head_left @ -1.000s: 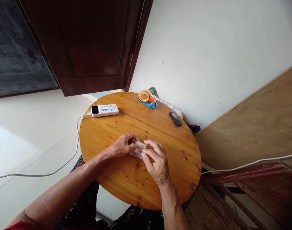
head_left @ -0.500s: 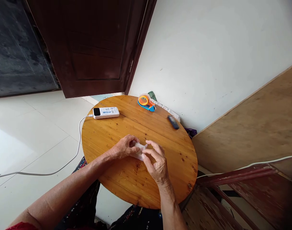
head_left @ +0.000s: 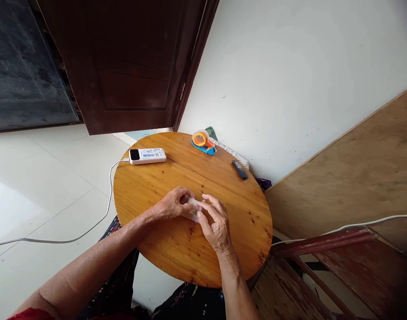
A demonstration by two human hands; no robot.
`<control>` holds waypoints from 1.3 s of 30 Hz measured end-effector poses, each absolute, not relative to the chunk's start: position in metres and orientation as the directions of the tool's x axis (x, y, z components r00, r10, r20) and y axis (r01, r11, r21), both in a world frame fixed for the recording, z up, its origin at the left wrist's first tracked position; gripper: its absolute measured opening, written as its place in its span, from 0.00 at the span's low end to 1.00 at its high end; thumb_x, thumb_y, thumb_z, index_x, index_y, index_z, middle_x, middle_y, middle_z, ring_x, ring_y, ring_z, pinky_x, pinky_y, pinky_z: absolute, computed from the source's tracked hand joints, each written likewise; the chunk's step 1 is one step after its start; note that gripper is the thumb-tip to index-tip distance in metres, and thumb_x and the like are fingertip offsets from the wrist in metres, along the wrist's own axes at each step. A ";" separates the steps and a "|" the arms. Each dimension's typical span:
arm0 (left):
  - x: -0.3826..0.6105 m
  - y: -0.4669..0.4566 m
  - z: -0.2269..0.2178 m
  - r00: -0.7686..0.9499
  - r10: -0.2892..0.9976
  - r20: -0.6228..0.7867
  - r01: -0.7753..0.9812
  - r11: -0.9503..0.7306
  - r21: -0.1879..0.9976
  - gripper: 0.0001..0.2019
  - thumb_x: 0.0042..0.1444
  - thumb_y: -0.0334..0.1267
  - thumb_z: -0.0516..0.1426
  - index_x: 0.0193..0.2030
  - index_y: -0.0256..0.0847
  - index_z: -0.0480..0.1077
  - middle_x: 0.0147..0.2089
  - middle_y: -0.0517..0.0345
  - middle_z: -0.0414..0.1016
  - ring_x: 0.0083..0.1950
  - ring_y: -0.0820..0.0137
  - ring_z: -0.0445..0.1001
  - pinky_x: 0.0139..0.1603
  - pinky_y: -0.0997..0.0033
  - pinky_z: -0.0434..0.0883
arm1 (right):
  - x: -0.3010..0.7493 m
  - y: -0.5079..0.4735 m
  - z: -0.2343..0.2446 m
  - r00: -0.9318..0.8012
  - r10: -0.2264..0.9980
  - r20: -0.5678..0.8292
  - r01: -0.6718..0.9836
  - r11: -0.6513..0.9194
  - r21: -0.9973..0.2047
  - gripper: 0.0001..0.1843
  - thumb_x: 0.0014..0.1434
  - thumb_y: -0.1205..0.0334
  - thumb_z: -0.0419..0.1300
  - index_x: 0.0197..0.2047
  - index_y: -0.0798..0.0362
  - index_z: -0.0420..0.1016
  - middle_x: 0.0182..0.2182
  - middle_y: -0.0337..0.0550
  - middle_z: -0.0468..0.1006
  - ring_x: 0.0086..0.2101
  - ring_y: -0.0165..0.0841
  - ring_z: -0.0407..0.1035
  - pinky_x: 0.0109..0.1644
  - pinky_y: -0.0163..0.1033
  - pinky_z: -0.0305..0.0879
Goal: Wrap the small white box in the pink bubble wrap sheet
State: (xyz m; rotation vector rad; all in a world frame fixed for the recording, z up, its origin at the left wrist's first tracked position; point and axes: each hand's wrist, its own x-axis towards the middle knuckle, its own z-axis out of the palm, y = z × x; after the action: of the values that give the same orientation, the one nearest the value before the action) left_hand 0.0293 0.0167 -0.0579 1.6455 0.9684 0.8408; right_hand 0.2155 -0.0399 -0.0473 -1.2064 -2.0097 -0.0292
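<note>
A small, flat, whitish, semi-clear packet (head_left: pixel 192 215) lies at the middle of the round wooden table, partly covered by fingers. My left hand (head_left: pixel 175 202) is closed on its left and far side, the thumb pressed over the top. At the packet's right end is my right hand (head_left: pixel 217 224), its thumb and index finger pinching close together on the edge. The other right fingers arch loosely above. What is inside the packet is too small to tell.
On the wooden table (head_left: pixel 150 186), a white power bank (head_left: pixel 151 156) with a cable sits far left. An orange and blue tape dispenser (head_left: pixel 203 141) stands at the far edge, and a dark blurred object (head_left: pixel 239 170) lies to its right. A wall and door rise behind.
My right thumb and fingers have shifted slightly left at the packet's end. My left hand stays in place on it. The view has tilted a little.
</note>
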 end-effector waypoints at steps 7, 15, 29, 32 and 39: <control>0.028 0.017 -0.060 0.451 0.891 0.058 0.153 -0.141 0.978 0.18 0.50 0.46 0.62 0.43 0.37 0.72 0.33 0.61 0.69 0.34 0.73 0.65 0.34 0.74 0.65 | 0.214 -0.040 -0.047 -0.283 0.736 0.615 0.759 0.564 -0.326 0.12 0.62 0.63 0.56 0.45 0.47 0.80 0.53 0.47 0.75 0.52 0.42 0.70 0.56 0.50 0.67; 0.026 0.019 -0.064 0.491 0.869 0.064 0.032 -0.092 0.995 0.17 0.49 0.45 0.62 0.43 0.37 0.70 0.34 0.60 0.68 0.33 0.74 0.65 0.33 0.75 0.64 | 0.211 -0.039 -0.050 -0.297 0.752 0.589 0.729 0.577 -0.369 0.16 0.62 0.64 0.55 0.51 0.48 0.78 0.56 0.48 0.73 0.54 0.42 0.69 0.58 0.50 0.68; 0.027 0.019 -0.062 0.506 0.862 0.023 -0.008 -0.022 1.000 0.17 0.47 0.42 0.61 0.43 0.38 0.68 0.33 0.62 0.68 0.32 0.74 0.65 0.32 0.75 0.64 | 0.221 -0.039 -0.048 -0.226 0.843 0.489 0.640 0.506 -0.578 0.25 0.58 0.61 0.61 0.59 0.51 0.69 0.52 0.51 0.77 0.52 0.43 0.73 0.57 0.50 0.70; 0.027 0.019 -0.062 0.505 0.862 0.030 -0.011 -0.028 1.000 0.17 0.47 0.42 0.61 0.43 0.37 0.69 0.34 0.60 0.69 0.33 0.74 0.66 0.33 0.75 0.65 | 0.218 -0.039 -0.046 -0.227 0.828 0.514 0.654 0.520 -0.549 0.21 0.57 0.63 0.61 0.55 0.50 0.72 0.49 0.49 0.79 0.49 0.41 0.73 0.55 0.48 0.71; 0.025 0.016 -0.057 0.458 0.889 0.024 0.042 -0.048 0.998 0.15 0.46 0.38 0.60 0.43 0.37 0.70 0.39 0.57 0.71 0.34 0.73 0.68 0.33 0.74 0.66 | 0.219 -0.039 -0.047 -0.227 0.832 0.507 0.672 0.510 -0.537 0.20 0.57 0.63 0.61 0.54 0.50 0.70 0.47 0.48 0.79 0.48 0.41 0.73 0.54 0.48 0.70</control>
State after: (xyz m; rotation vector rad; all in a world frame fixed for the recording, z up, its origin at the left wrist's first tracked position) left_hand 0.0255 0.0156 -0.0571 1.4619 0.8685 0.8513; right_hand 0.2186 -0.0394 -0.0468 -1.2305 -1.9730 0.2606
